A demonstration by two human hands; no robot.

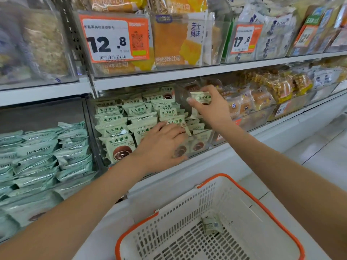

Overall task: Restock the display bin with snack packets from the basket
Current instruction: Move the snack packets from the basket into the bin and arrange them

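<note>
Pale-green snack packet [200,98] pinched in right hand [210,107] above display bin [203,145], left hand [163,145] flat on stacked packets [116,128]

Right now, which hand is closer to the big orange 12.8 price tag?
Right. The right hand holds a snack packet up just below the price tag shelf. The left hand rests lower, on the packets in the display bin.

The right hand [210,107] pinches a pale green snack packet [201,98] above the right end of the clear display bin [204,145]. The left hand [163,145] rests flat on the stacked packets [120,126] in that bin, fingers over its front wall. Below both hands sits a white basket [216,218] with an orange rim, one packet [212,224] lying inside.
</note>
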